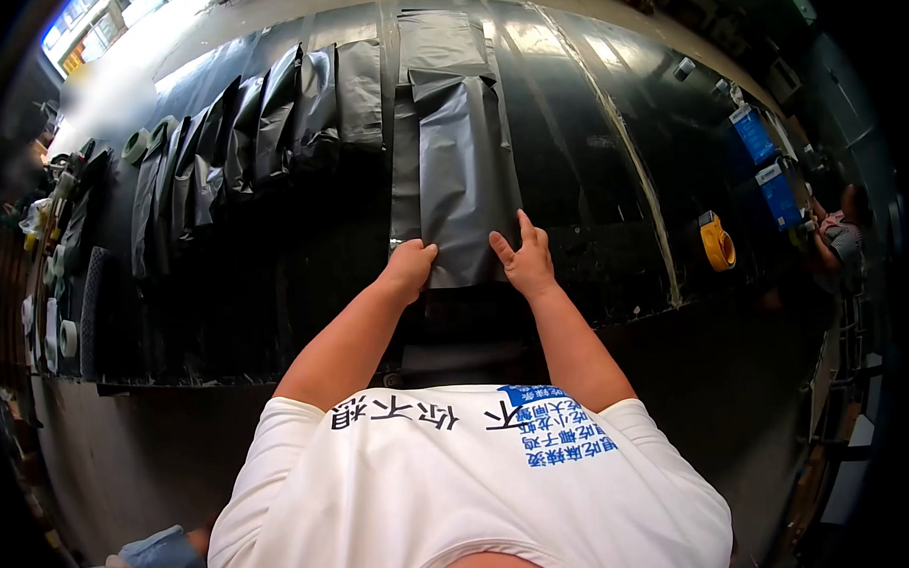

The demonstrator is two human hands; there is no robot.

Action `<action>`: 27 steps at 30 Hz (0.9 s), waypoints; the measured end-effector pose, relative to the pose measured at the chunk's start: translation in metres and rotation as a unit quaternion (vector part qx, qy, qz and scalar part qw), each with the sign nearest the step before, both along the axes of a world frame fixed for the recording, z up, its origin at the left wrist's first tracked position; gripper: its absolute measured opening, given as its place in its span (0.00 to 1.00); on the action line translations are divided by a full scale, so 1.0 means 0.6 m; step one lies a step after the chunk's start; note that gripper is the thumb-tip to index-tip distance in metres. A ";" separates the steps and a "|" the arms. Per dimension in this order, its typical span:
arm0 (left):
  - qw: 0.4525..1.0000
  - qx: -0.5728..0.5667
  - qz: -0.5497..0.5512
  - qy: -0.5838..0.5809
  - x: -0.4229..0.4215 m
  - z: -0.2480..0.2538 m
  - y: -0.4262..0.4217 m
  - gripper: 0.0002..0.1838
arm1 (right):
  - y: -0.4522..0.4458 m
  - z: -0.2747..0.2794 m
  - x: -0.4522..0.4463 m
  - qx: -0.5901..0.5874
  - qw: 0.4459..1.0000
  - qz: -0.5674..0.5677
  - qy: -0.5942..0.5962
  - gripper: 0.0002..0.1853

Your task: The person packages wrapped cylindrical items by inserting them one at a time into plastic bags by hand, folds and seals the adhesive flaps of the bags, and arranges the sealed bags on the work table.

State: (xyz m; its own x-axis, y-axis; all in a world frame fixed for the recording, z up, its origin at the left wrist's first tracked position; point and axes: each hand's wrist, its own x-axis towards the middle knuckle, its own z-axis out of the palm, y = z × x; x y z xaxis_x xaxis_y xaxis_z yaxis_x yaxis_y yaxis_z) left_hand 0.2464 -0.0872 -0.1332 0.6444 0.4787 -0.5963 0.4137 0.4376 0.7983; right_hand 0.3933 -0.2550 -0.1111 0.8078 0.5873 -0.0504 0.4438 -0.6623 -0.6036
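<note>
A long dark-grey plastic bag [459, 174] lies lengthwise in front of me, its near end by my hands. It lies on top of another dark plastic piece [404, 156] that shows along its left side and far end. My left hand [412, 269] is closed at the near left edge of the bag, fingers curled and thumb on top. My right hand [527, 259] rests at the near right edge with thumb and fingers spread, the fingertips touching the bag.
Several folded black bags [308, 109] lie in a row on the black table [582, 194], left of centre. To the right are a yellow tape roll [716, 242] and blue boxes [778, 195]. Pale rolls [68, 339] line the left side. Another person [841, 235] is at the far right.
</note>
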 end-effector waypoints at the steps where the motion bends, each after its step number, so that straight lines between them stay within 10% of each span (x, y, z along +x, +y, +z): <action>1: 1.000 0.008 -0.007 0.013 -0.001 0.008 0.001 0.11 | -0.001 0.002 -0.004 0.010 1.000 0.001 -0.009 0.48; 14: 0.995 -0.009 -0.090 0.047 -0.119 0.064 -0.043 0.10 | -0.073 -0.003 -0.106 0.060 0.995 0.061 -0.051 0.38; 19: 0.995 -0.042 -0.088 0.031 -0.097 0.095 -0.004 0.30 | -0.014 0.040 -0.015 0.100 0.953 0.118 -0.262 0.32; 27: 0.996 0.068 0.035 -0.052 0.130 0.050 0.220 0.48 | 0.274 0.102 0.218 0.145 0.927 0.233 -0.255 0.20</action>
State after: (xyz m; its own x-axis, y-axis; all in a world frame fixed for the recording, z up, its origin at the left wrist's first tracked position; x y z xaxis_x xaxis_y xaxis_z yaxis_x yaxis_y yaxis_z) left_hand 0.3244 0.0448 -0.1034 0.6608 0.5971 -0.4547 0.2982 0.3471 0.8891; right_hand 0.5240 -0.0909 -0.0497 0.3382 0.8073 0.4836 0.9177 -0.1691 -0.3595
